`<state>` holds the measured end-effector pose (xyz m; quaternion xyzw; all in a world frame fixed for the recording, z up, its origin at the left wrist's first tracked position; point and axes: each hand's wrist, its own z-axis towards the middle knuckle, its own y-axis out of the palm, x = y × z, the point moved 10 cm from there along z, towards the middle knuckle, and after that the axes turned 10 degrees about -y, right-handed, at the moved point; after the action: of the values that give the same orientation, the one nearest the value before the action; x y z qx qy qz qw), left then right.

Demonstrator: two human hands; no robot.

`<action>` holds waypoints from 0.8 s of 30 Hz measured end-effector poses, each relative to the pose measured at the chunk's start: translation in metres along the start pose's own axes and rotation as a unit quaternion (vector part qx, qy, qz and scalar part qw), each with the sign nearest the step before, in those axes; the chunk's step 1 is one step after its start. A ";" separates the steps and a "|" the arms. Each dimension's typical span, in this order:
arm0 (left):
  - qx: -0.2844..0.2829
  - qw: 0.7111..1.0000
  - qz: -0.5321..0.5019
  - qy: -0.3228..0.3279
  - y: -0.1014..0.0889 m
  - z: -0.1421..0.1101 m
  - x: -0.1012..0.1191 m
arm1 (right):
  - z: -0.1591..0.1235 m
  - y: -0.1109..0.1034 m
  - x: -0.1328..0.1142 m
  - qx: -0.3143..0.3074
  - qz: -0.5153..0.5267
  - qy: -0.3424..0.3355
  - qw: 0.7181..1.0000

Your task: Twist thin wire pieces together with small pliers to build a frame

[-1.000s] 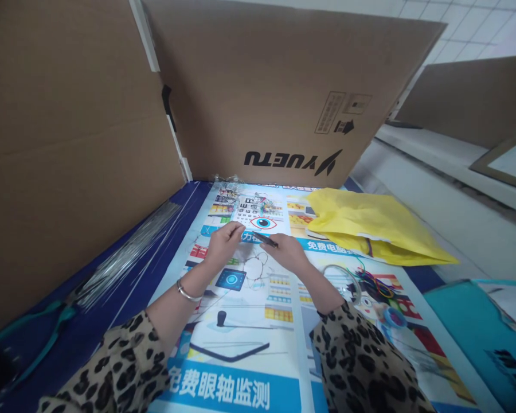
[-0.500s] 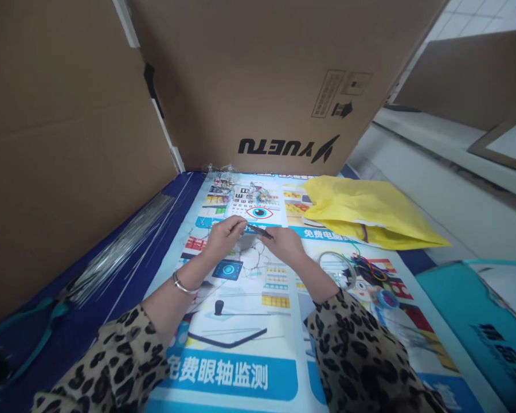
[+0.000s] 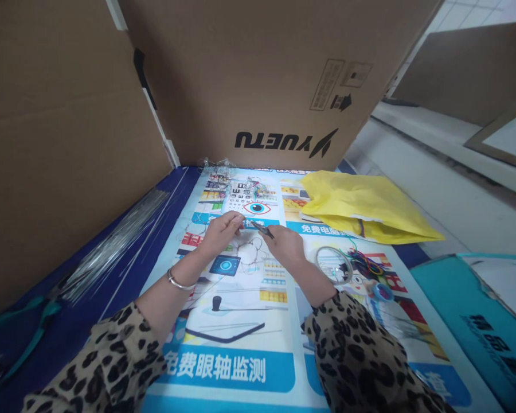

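My right hand (image 3: 289, 245) is closed round a pair of dark pliers (image 3: 264, 230), whose thin jaws point left toward my other hand. My left hand (image 3: 224, 230) is pinched shut, thumb against fingers, a short gap from the plier tips. What it pinches is too small to make out. Just below and between the hands lies a thin bent wire (image 3: 251, 252) in loose loops over the printed sheet (image 3: 241, 398). Whether that wire runs up into my left fingers cannot be seen.
Cardboard walls (image 3: 241, 69) stand behind and left. Straight wires (image 3: 116, 246) and teal-handled pliers (image 3: 47, 310) lie left. A yellow bag (image 3: 365, 201), a clear round dish (image 3: 333, 265), coloured cords (image 3: 367, 261) and a teal box (image 3: 464, 327) are right. Wire pieces (image 3: 217, 166) sit at the back.
The plier tips, close to my left fingers before, are now a little apart from them. My left hand has shifted slightly left and turned. The whole view has moved a little.
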<state>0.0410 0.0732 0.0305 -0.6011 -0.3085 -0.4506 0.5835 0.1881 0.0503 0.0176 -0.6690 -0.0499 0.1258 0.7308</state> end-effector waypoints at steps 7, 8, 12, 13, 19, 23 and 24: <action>0.064 0.992 0.109 0.006 -0.012 -0.001 -0.002 | -0.004 -0.001 -0.003 0.021 -0.001 -0.020 1.000; 0.059 0.989 0.135 0.012 -0.010 -0.002 -0.001 | -0.004 -0.001 -0.002 0.026 0.001 -0.022 0.999; 0.031 0.974 0.220 0.031 0.001 -0.005 0.002 | -0.006 -0.004 -0.001 0.050 0.010 -0.022 0.998; 0.030 0.971 0.237 0.030 0.003 -0.005 0.001 | -0.007 -0.004 -0.001 0.054 0.011 -0.022 0.998; 0.042 0.966 0.255 0.030 0.009 -0.002 -0.006 | -0.010 -0.004 -0.001 0.063 0.007 -0.022 0.998; 0.052 0.974 0.218 0.024 0.005 -0.001 -0.005 | -0.012 -0.005 -0.001 0.070 0.008 -0.027 0.997; 0.052 0.978 0.203 0.015 0.004 -0.001 -0.006 | -0.013 -0.006 -0.001 0.072 0.010 -0.027 0.997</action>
<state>0.0421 0.0721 0.0237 -0.6134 -0.1941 -0.3150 0.6978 0.1911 0.0376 0.0220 -0.6115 -0.0542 0.1545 0.7742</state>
